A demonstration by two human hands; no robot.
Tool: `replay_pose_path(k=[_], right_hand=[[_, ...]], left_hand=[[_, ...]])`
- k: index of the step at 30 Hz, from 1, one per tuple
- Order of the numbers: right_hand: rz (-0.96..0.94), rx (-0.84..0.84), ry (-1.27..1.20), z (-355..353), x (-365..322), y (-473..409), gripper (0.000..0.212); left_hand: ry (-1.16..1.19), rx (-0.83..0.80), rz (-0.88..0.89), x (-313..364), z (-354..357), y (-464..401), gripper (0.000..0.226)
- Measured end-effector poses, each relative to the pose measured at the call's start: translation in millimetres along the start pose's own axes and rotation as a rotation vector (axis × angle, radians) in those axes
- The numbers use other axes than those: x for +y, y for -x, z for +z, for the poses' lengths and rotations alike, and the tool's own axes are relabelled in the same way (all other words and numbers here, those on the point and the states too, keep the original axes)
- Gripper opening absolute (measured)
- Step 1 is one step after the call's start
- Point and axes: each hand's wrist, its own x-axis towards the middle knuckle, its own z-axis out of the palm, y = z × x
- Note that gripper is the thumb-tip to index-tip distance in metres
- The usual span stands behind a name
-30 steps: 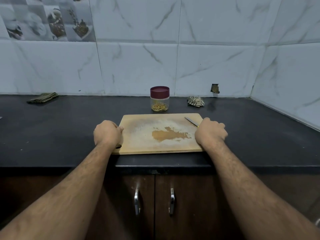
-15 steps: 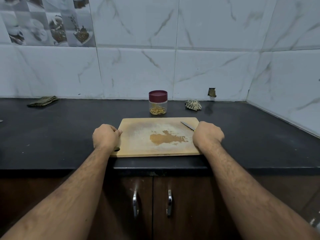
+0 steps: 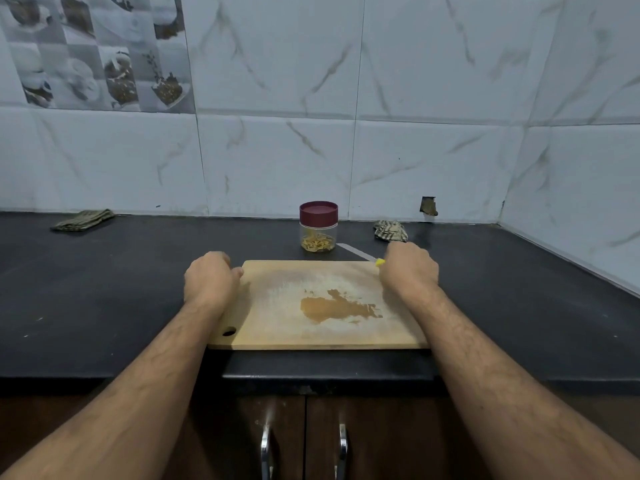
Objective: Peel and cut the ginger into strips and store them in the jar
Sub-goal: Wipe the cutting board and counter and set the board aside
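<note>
Your ginger strips (image 3: 317, 241) are already in the jar (image 3: 318, 227), which stands on the counter (image 3: 104, 289) at twelve o'clock from the cutting board (image 3: 311, 336), just beyond its far edge, with the maroon lid (image 3: 318, 212) on. No loose ginger shows on the board, only a brown damp stain (image 3: 337, 308) near its middle, so the task looks close to done and what remains is tidying up.

Your right hand (image 3: 408, 271) sits at the board's two o'clock corner with its grip curled round the yellow-handled knife (image 3: 360, 253); the blade points toward eleven o'clock and its tip lies near the jar's base. Your left hand (image 3: 209, 280) is at the ten o'clock corner, fingers curled against the board's edge (whether it actually grips the edge or only rests there I cannot tell).

To finish this well, set the knife down flat on the counter, blade turned away from you and clear of the jar, so a slip does not knock it over. Check that the lid is screwed tight. Two cloths lie by the wall, a folded one (image 3: 83, 220) at ten o'clock and a crumpled one (image 3: 391, 230) at one o'clock; either would serve for wiping the board.
</note>
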Motion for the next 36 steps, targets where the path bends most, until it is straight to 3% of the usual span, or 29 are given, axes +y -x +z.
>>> replay_pose_path(k=[3,6,8,16,27,31,36], right_hand=[[-0.109,0.038,-0.138,1,-18,-29,0.009],[-0.191,0.087,-0.204,0,-43,-66,0.009],[-0.219,0.104,-0.249,1,-58,-90,0.009],[-0.241,0.053,-0.239,17,-100,-181,0.007],[-0.254,0.001,-0.205,37,-115,-207,0.011],[-0.263,0.0,-0.212,37,-112,-207,0.015],[-0.284,0.125,-0.288,26,-94,-202,0.041]], left_hand=[[0.163,-0.009,0.05,34,5,-21,0.032],[0.426,-0.087,0.03,73,19,-48,0.014],[0.515,-0.083,0.02,91,28,-65,0.022],[0.534,-0.112,-0.003,108,63,-128,0.017],[0.598,-0.176,-0.034,112,95,-153,0.02],[0.557,-0.119,-0.048,114,98,-150,0.025],[0.458,0.029,-0.014,120,85,-132,0.022]])
